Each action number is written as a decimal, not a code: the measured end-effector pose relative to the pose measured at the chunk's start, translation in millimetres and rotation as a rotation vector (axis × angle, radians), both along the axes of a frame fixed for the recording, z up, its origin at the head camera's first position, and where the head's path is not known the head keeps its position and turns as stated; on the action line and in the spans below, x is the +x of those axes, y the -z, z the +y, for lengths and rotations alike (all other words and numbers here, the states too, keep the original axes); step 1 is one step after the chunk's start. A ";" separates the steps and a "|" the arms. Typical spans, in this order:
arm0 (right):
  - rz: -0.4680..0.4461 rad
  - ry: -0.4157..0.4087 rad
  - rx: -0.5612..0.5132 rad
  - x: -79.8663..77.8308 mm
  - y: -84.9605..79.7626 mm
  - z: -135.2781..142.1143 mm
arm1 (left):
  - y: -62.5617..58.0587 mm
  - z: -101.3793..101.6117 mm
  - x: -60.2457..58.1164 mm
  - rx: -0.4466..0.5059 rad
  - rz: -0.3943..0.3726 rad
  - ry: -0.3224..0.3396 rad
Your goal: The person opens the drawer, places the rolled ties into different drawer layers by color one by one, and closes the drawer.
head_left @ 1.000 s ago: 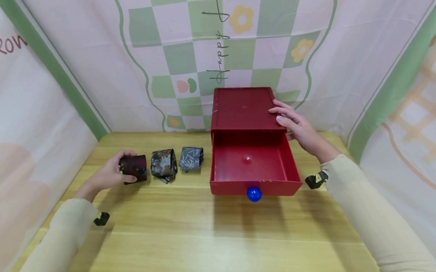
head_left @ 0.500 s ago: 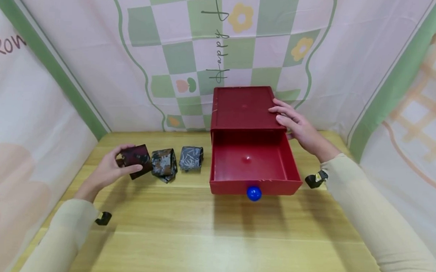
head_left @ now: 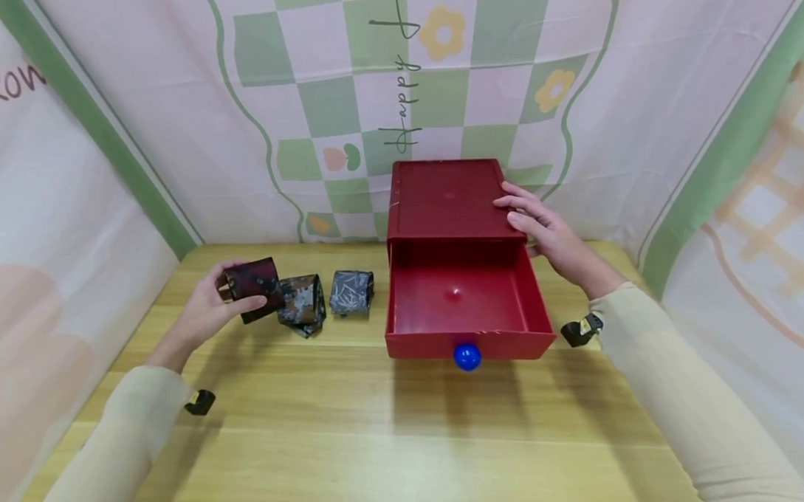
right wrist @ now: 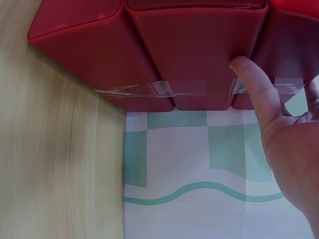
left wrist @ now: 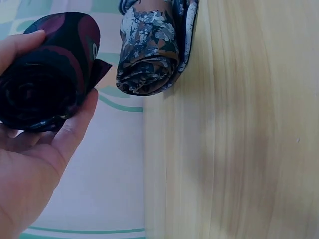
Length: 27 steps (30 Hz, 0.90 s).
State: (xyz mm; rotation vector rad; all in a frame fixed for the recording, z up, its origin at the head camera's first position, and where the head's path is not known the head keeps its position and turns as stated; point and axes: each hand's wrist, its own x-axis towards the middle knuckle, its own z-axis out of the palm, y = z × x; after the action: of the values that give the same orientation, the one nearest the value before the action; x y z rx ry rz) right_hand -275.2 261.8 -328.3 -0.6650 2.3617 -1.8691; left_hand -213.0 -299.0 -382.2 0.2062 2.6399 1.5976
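- Left hand (head_left: 203, 314) curls round the dark roll (head_left: 255, 277), near the table's (head_left: 316, 425) back left corner.
- Right hand (head_left: 557, 243), fingers loose, rests on the box (head_left: 444, 201) by the back edge.
- A soft, snug grip should stop unrolling.

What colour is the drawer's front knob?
Blue; the head view shows the knob best.

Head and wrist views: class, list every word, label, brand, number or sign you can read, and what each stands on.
"Happy", sideways, on the back cloth.
"ROW", on the left cloth.
Sideways letter above "Happy": unclear.
Yellow mark on the right wrist's black device: too small to read.
Red drawer box, dark red roll: no text seen.
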 end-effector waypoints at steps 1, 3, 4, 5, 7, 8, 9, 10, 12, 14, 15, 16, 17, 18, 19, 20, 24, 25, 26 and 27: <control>0.000 0.001 0.000 0.0 0.1 -0.1 | 0.2 0.3 0.0 0.005 0.003 0.006; 0.001 -0.001 -0.003 -0.2 0.3 -0.2 | 0.3 1.3 0.4 0.016 0.006 0.013; 0.002 -0.002 -0.003 -0.2 0.4 -0.3 | 0.6 1.9 0.4 0.022 0.013 0.015; 0.003 -0.002 -0.005 -0.2 0.5 -0.3 | 1.0 2.5 0.2 0.029 0.025 0.020; 0.005 -0.003 -0.008 -0.2 0.6 -0.2 | 1.9 3.7 -0.2 0.044 0.045 0.025; 0.005 -0.004 -0.010 -0.2 0.7 -0.2 | 2.2 4.2 -0.3 0.050 0.054 0.025; 0.006 -0.004 -0.012 -0.2 0.7 -0.2 | 2.4 4.6 -0.3 0.053 0.062 0.024; 0.006 -0.004 -0.013 -0.1 0.8 -0.2 | 2.4 5.1 -0.2 0.054 0.070 0.023; 0.006 -0.002 -0.012 -0.1 0.9 -0.1 | 2.3 5.5 0.2 0.047 0.074 0.017; 0.007 0.000 -0.007 0.0 1.0 0.0 | 2.1 5.8 0.6 0.020 0.081 0.013; 0.007 0.000 -0.005 0.1 1.1 0.1 | 1.9 5.9 0.9 -0.005 0.088 0.011; 0.007 0.000 -0.003 0.1 1.2 0.1 | 1.7 6.2 1.0 -0.025 0.097 0.013; 0.008 0.001 -0.001 0.2 1.3 0.2 | 2.2 6.4 0.8 -0.041 0.102 0.015; 0.009 0.001 0.001 0.2 1.4 0.3 | 2.6 6.9 0.7 -0.053 0.107 0.018; 0.008 -0.001 -0.001 0.2 1.5 0.3 | 3.0 7.6 0.7 -0.059 0.111 0.023; 0.008 -0.002 -0.004 0.2 1.6 0.3 | 3.7 8.3 0.6 -0.061 0.115 0.026; 0.009 -0.007 -0.013 -0.1 1.7 0.0 | 6.4 13.0 0.7 0.017 0.117 0.042; 0.009 -0.008 -0.013 -0.2 1.7 0.0 | 6.7 14.4 0.7 0.029 0.120 0.045; 0.010 -0.007 -0.012 -0.2 1.8 0.1 | 6.8 15.7 0.7 0.034 0.126 0.047; 0.010 -0.006 -0.012 -0.2 1.8 0.2 | 6.7 17.0 0.4 0.041 0.130 0.048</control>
State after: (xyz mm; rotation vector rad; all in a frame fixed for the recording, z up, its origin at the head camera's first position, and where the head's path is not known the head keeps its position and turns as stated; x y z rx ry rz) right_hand -275.4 262.0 -330.1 -0.6836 2.3537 -1.8835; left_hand -212.6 -282.0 -388.9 0.3848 2.6751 1.6794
